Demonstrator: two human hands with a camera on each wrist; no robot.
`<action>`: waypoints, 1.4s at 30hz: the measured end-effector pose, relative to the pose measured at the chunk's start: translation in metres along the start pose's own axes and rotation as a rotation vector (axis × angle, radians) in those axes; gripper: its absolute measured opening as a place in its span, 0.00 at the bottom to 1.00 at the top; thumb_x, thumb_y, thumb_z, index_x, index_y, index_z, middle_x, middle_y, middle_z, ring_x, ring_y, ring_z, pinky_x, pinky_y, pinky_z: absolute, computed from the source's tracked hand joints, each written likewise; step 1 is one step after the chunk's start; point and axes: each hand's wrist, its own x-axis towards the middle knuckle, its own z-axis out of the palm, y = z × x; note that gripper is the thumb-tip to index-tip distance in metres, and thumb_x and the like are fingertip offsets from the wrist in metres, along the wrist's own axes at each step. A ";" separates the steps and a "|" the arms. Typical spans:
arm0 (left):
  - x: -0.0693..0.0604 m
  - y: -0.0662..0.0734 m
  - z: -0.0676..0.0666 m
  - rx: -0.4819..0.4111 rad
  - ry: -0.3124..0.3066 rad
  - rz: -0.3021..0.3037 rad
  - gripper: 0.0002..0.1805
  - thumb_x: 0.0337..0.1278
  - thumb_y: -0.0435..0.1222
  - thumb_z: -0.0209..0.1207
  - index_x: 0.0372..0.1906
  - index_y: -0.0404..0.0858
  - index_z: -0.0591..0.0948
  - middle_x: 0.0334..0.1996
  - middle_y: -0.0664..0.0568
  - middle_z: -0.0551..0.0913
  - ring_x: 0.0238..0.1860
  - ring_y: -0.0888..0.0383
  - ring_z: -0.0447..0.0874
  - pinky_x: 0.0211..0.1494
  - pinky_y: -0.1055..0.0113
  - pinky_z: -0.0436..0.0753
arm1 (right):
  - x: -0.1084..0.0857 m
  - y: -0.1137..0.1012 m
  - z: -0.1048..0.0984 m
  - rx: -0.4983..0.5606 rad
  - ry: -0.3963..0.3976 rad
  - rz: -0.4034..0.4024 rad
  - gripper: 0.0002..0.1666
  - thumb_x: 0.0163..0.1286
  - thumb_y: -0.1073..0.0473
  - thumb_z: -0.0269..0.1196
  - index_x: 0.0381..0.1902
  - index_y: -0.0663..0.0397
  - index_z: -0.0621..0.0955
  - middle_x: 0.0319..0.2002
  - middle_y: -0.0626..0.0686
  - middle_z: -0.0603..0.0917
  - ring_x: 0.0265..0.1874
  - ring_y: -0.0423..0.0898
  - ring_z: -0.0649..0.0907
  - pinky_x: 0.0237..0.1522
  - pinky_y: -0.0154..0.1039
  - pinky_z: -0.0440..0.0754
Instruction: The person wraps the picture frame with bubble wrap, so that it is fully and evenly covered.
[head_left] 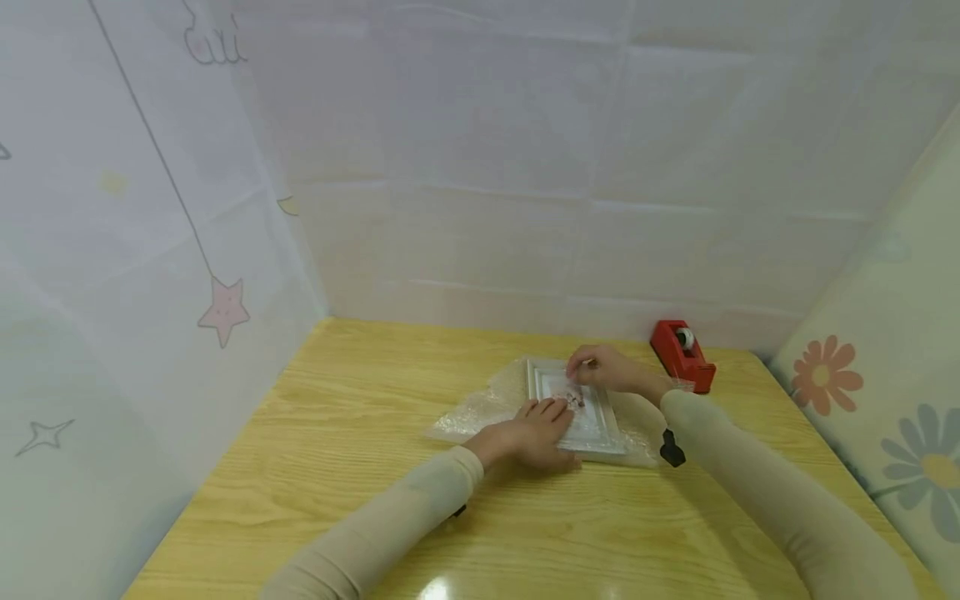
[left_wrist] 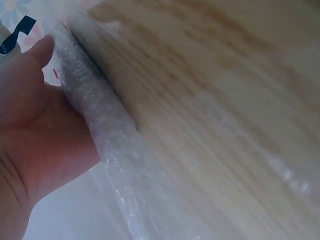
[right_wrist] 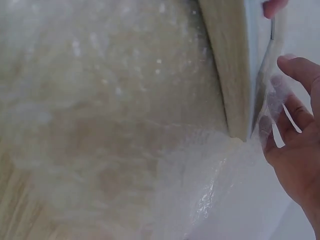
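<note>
A white picture frame (head_left: 592, 425) with a small picture in it lies on clear bubble wrap (head_left: 480, 410), which spreads out on both sides. The left hand (head_left: 536, 435) rests with its fingers spread on the frame's lower left part. In the left wrist view, that hand (left_wrist: 45, 120) lies along the wrap's edge. Over the frame's top right corner, the right hand (head_left: 611, 368) bends its fingers. The right wrist view shows the right hand (right_wrist: 295, 135) with fingers curled around the wrap's edge, beside the frame's side (right_wrist: 232, 75).
A red tape dispenser (head_left: 684, 357) stands at the back right of the wooden table (head_left: 337, 467). White sheets with printed stars and flowers hang behind and at both sides. Dark wrist straps (head_left: 672, 450) sit below the sleeves.
</note>
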 end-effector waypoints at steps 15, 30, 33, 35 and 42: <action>-0.001 -0.005 0.002 0.018 0.160 0.018 0.26 0.84 0.42 0.40 0.77 0.37 0.65 0.78 0.46 0.59 0.77 0.50 0.55 0.75 0.48 0.57 | -0.003 -0.005 0.011 -0.137 -0.099 -0.131 0.08 0.64 0.67 0.71 0.41 0.56 0.91 0.50 0.61 0.79 0.53 0.59 0.76 0.56 0.61 0.70; 0.028 -0.038 0.001 -0.084 0.296 -0.149 0.38 0.80 0.52 0.44 0.80 0.32 0.55 0.80 0.39 0.48 0.79 0.37 0.41 0.75 0.40 0.49 | -0.012 -0.006 0.030 -0.282 -0.029 -0.077 0.11 0.69 0.62 0.70 0.47 0.60 0.89 0.57 0.66 0.77 0.56 0.63 0.76 0.55 0.62 0.74; 0.042 -0.043 0.007 -0.058 0.272 -0.159 0.39 0.78 0.53 0.41 0.81 0.33 0.53 0.81 0.40 0.44 0.79 0.40 0.36 0.76 0.41 0.43 | -0.017 -0.005 0.036 -0.279 -0.014 -0.061 0.14 0.71 0.63 0.68 0.52 0.63 0.87 0.60 0.68 0.76 0.58 0.64 0.76 0.57 0.62 0.74; 0.049 -0.046 0.010 -0.036 0.245 -0.176 0.40 0.78 0.55 0.40 0.81 0.35 0.52 0.81 0.42 0.43 0.80 0.42 0.35 0.76 0.43 0.41 | -0.020 -0.005 0.040 -0.256 0.000 -0.057 0.15 0.73 0.64 0.66 0.55 0.65 0.85 0.62 0.69 0.75 0.61 0.66 0.75 0.60 0.63 0.72; 0.061 -0.049 0.024 0.005 0.213 -0.209 0.40 0.77 0.57 0.36 0.82 0.37 0.52 0.82 0.45 0.42 0.80 0.45 0.35 0.77 0.46 0.42 | -0.032 -0.010 0.046 -0.234 -0.010 -0.009 0.20 0.77 0.63 0.61 0.62 0.67 0.80 0.67 0.71 0.71 0.67 0.67 0.69 0.65 0.65 0.65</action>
